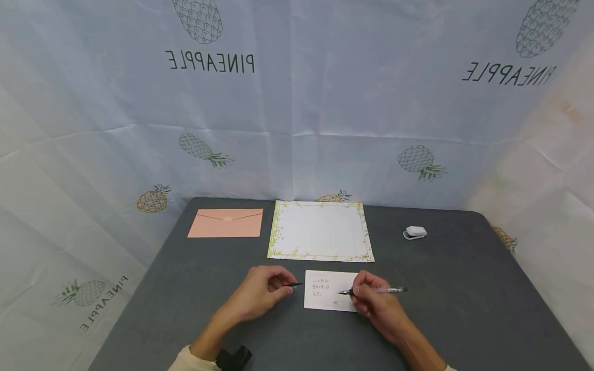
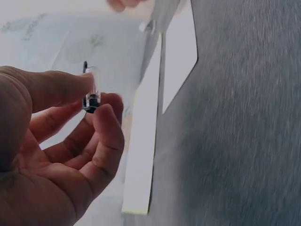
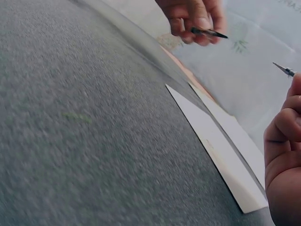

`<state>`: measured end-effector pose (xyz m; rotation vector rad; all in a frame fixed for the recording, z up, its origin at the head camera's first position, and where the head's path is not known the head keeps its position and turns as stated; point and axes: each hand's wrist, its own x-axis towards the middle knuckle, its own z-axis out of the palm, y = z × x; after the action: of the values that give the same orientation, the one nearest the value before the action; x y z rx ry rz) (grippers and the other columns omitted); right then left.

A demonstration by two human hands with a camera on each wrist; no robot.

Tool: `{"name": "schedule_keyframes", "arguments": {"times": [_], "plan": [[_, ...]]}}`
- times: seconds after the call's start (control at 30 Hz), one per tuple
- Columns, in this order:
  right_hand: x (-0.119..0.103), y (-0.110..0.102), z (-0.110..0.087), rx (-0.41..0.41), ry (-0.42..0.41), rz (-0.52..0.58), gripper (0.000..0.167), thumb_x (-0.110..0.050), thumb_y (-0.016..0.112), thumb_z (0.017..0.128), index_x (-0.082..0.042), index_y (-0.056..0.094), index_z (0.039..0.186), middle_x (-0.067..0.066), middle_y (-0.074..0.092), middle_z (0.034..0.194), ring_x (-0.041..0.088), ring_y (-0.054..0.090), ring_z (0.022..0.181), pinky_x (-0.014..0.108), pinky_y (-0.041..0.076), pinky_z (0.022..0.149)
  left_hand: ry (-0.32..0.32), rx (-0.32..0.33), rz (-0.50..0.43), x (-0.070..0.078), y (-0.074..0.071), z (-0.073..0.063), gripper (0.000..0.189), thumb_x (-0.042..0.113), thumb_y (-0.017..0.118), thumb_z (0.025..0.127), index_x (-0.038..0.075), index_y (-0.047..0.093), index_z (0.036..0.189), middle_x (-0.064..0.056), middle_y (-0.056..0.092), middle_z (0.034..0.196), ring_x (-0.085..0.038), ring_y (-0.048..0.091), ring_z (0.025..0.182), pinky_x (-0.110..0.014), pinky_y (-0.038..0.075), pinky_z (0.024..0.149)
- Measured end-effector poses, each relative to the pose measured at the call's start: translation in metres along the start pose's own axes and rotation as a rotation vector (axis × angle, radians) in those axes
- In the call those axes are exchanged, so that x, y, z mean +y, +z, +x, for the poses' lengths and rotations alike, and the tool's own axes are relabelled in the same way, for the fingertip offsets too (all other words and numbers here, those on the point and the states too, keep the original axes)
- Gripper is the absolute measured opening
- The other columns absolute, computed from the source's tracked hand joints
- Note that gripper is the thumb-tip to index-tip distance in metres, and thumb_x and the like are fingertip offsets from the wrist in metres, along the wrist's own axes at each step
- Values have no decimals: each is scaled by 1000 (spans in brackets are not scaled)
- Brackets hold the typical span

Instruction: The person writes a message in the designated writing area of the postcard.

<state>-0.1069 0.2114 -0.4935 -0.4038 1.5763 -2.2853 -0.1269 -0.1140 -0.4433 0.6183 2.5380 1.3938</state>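
Note:
My right hand [image 1: 378, 304] holds a clear-barrelled pen [image 1: 390, 290], its bare metal tip pointing left over a small white card [image 1: 325, 301]. Several short lines of handwriting show on the card's left half, and the hand covers part of its right edge. Left of the card, my left hand [image 1: 262, 292] pinches a pen cap [image 2: 92, 89] between thumb and fingers. The cap is clear with a black clip and a black end. In the right wrist view, the pen tip [image 3: 283, 69] and the cap [image 3: 209, 33] are apart, both raised above the table.
Behind the card lies a bordered sheet of paper [image 1: 320, 232] with a leaf pattern. A pink envelope [image 1: 227, 226] is at the back left of the dark table [image 1: 464, 299]. A small white stapler [image 1: 415, 232] sits at the back right. A printed curtain [image 1: 325, 103] hangs behind.

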Motion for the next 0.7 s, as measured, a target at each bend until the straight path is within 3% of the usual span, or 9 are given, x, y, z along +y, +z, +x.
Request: {"name": "schedule_keyframes", "arguments": {"times": [0.4,0.7], "plan": [[4,20,1,-1,39,26,16,3,51,106,-10,59,104,-4,73,89,3,58,67,16,44,60,40,-12,-155,15,29,11,11,5,82,97,8,82,107,-5,82,100,-2,71,80,-19,60,71],[6,25,2,46,66,5,19,0,53,108,-16,63,103,-5,74,87,3,60,67,15,47,58,55,-35,-171,19,37,15,10,4,81,96,8,82,106,-4,81,95,0,68,75,-18,58,68]]}}
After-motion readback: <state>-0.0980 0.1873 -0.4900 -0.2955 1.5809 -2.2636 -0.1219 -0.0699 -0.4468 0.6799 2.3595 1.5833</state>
